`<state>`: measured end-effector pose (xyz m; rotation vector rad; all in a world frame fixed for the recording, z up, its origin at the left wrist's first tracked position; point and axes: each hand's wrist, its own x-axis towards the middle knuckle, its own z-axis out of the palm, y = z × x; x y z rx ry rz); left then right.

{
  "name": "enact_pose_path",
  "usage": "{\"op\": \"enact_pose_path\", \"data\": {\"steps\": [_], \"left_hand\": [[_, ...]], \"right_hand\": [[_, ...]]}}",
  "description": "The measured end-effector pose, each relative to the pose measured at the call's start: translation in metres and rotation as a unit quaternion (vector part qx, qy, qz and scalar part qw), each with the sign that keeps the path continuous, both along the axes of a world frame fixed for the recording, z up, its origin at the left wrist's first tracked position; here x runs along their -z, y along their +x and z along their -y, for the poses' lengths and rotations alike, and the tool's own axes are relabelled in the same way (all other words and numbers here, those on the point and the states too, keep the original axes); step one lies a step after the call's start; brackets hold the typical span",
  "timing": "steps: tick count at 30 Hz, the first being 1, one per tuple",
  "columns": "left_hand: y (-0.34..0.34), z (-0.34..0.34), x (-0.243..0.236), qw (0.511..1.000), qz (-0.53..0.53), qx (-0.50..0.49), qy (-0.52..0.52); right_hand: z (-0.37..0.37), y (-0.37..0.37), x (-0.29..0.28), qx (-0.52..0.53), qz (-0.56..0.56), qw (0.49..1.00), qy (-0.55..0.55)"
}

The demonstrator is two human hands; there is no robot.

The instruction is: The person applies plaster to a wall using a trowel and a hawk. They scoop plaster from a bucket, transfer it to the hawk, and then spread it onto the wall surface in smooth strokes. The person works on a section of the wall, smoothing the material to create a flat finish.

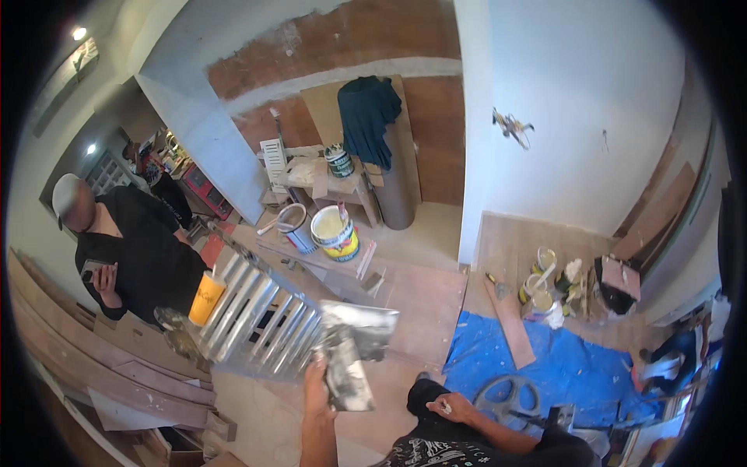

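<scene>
My left hand point(316, 375) is raised at the bottom centre, gripping wide metal putty blades point(350, 373) smeared with white compound; one blade lies crosswise at the top. Just beyond them is a slatted metal step platform point(257, 319) with a yellow cup point(205, 299) and straw on it. My right hand point(449, 409) is low at my dark clothing, its fingers curled, with white smears or a small whitish item at them; I cannot make out which.
A co-worker in black point(132, 241) holds a phone at left; others are farther back and at right. Paint buckets point(333, 241) sit on boards by a low bench point(350, 187). A blue tarp point(583, 366), plank point(502, 315) and tubs point(545, 288) lie at right; stacked boards point(117, 358) at left.
</scene>
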<state>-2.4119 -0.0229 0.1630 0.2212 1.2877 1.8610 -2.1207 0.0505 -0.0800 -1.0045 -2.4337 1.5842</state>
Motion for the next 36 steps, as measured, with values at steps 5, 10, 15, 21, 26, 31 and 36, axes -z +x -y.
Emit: {"op": "enact_pose_path", "data": {"steps": [5, 10, 15, 21, 26, 31, 36], "left_hand": [[-0.007, -0.102, -0.047, 0.981, 0.158, 0.107, 0.035], [-0.028, -0.191, -0.051, 0.933, 0.296, 0.194, 0.066], [-0.072, -0.293, -0.038, 0.928, 0.272, 0.252, 0.031], [-0.137, -0.425, -0.018, 0.930, 0.252, 0.262, 0.058], [-0.186, -0.526, -0.012, 0.945, 0.194, 0.264, 0.014], [-0.204, -0.602, -0.004, 0.934, 0.198, 0.295, -0.027], [-0.214, -0.673, -0.019, 0.914, 0.169, 0.359, -0.087]], "right_hand": [[-0.073, -0.039, -0.081, 0.050, -0.041, 0.998, 0.013], [-0.144, -0.067, -0.159, 0.129, -0.085, 0.987, -0.049], [-0.235, -0.127, -0.188, 0.165, -0.077, 0.983, -0.018], [-0.359, -0.215, -0.211, 0.185, -0.135, 0.973, 0.017], [-0.460, -0.263, -0.239, 0.203, -0.108, 0.973, 0.002], [-0.543, -0.311, -0.246, 0.316, -0.305, 0.892, -0.108], [-0.635, -0.316, -0.205, 0.412, -0.255, 0.843, -0.232]]}}
